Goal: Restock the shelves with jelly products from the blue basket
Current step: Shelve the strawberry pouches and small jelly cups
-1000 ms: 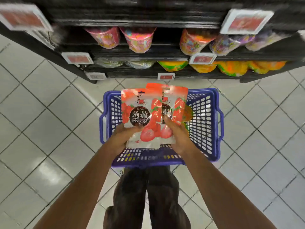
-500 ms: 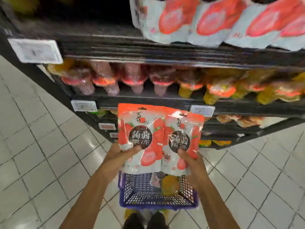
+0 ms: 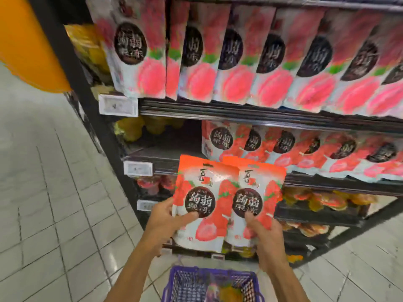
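Between thumb and fingers of the left hand (image 3: 165,221) one jelly pouch (image 3: 202,192) is pinched upright; a second pouch (image 3: 259,192) is pinched likewise by the right hand (image 3: 263,234). Matching shelf pouches (image 3: 283,147) are seen just above the fingertips, the shelf gap (image 3: 163,154) judged nearer the left hand. Below the wrists the blue basket (image 3: 172,277) is seen.

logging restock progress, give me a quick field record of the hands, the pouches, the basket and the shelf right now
left hand: grips left pouch near its lower edge, thumb on the front
right hand: grips right pouch likewise
pouches: upright, side by side, edges overlapping, held in front of the shelves
middle shelf row: same-looking pouches; bare shelf space to its left
blue basket: below the hands, goods inside
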Demonstrator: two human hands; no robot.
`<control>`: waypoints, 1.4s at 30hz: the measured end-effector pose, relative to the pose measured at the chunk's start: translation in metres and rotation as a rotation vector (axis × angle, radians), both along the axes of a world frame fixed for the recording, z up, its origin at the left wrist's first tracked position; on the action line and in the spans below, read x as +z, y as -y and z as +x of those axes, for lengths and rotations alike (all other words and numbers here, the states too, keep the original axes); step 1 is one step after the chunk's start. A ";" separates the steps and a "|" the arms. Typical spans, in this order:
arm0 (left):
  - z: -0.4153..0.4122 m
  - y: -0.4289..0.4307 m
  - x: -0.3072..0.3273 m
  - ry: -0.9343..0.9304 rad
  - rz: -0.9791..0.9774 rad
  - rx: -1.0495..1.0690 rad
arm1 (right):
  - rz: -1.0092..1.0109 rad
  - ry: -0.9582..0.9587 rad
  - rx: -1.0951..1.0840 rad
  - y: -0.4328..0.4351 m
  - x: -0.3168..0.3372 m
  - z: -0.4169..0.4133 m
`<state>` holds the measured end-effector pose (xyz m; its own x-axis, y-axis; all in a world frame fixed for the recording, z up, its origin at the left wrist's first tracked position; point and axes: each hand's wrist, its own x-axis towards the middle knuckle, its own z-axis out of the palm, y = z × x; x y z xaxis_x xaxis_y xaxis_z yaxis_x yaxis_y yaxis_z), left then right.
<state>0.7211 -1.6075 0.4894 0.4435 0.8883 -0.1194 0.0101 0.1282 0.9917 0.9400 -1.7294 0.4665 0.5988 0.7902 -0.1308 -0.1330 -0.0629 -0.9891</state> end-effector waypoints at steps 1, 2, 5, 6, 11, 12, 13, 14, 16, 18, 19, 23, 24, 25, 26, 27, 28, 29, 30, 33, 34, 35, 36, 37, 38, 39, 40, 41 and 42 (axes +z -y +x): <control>-0.003 -0.004 0.006 -0.011 0.030 0.016 | 0.013 0.014 -0.032 -0.004 0.007 -0.004; -0.005 -0.009 0.011 -0.027 0.057 0.033 | 0.038 0.016 -0.071 -0.008 0.013 -0.008; -0.018 -0.023 0.020 -0.013 0.017 0.091 | 0.119 0.026 -0.147 -0.022 0.026 -0.024; -0.023 -0.027 0.024 0.014 -0.010 0.096 | 0.114 0.032 -0.158 -0.027 0.029 -0.029; -0.046 -0.052 0.036 0.025 -0.046 0.099 | 0.094 0.041 -0.191 -0.055 0.037 -0.052; -0.049 -0.057 0.037 0.023 -0.049 0.111 | 0.104 0.065 -0.192 -0.059 0.039 -0.054; -0.051 -0.062 0.037 0.016 -0.048 0.123 | 0.112 0.089 -0.191 -0.063 0.040 -0.056; -0.054 -0.067 0.038 0.010 -0.046 0.133 | 0.114 0.106 -0.188 -0.067 0.040 -0.058; -0.057 -0.075 0.038 0.011 -0.039 0.149 | 0.106 0.108 -0.186 -0.076 0.042 -0.060; -0.058 -0.081 0.037 0.007 -0.038 0.164 | 0.104 0.110 -0.185 -0.086 0.046 -0.061; -0.058 -0.084 0.036 0.003 -0.042 0.169 | 0.097 0.113 -0.178 -0.092 0.049 -0.063; -0.061 -0.092 0.031 -0.009 -0.056 0.185 | 0.119 0.116 -0.172 -0.116 0.058 -0.064; -0.062 -0.094 0.030 -0.015 -0.059 0.185 | 0.129 0.103 -0.180 -0.123 0.059 -0.064; -0.064 -0.095 0.028 -0.017 -0.059 0.182 | 0.146 0.081 -0.188 -0.130 0.060 -0.063; -0.065 -0.096 0.028 -0.018 -0.058 0.177 | 0.169 0.057 -0.192 -0.137 0.060 -0.063; -0.066 -0.097 0.027 -0.019 -0.057 0.174 | 0.184 0.034 -0.197 -0.143 0.060 -0.064; -0.067 -0.097 0.027 -0.018 -0.057 0.174 | 0.197 0.023 -0.205 -0.147 0.060 -0.064; -0.068 -0.098 0.026 -0.017 -0.056 0.176 | 0.203 0.020 -0.215 -0.151 0.060 -0.066; -0.069 -0.099 0.026 -0.019 -0.054 0.180 | 0.201 0.020 -0.222 -0.154 0.059 -0.067; -0.071 -0.102 0.027 -0.032 -0.048 0.191 | 0.180 0.039 -0.241 -0.160 0.057 -0.071; -0.071 -0.103 0.027 -0.034 -0.045 0.192 | 0.182 0.054 -0.238 -0.162 0.057 -0.071; -0.071 -0.103 0.027 -0.038 -0.041 0.194 | 0.188 0.076 -0.237 -0.165 0.058 -0.071; -0.071 -0.103 0.027 -0.042 -0.036 0.195 | 0.199 0.102 -0.239 -0.167 0.060 -0.071; -0.071 -0.103 0.028 -0.043 -0.031 0.195 | 0.209 0.117 -0.241 -0.170 0.060 -0.071; -0.070 -0.102 0.029 -0.040 -0.027 0.191 | 0.217 0.120 -0.238 -0.172 0.062 -0.071; -0.070 -0.101 0.030 -0.036 -0.025 0.186 | 0.219 0.116 -0.235 -0.174 0.064 -0.071; -0.069 -0.101 0.031 -0.033 -0.026 0.181 | 0.219 0.111 -0.235 -0.177 0.066 -0.072; -0.068 -0.100 0.031 -0.031 -0.029 0.178 | 0.219 0.106 -0.241 -0.180 0.067 -0.072; -0.067 -0.099 0.032 -0.027 -0.033 0.176 | 0.218 0.099 -0.253 -0.183 0.067 -0.072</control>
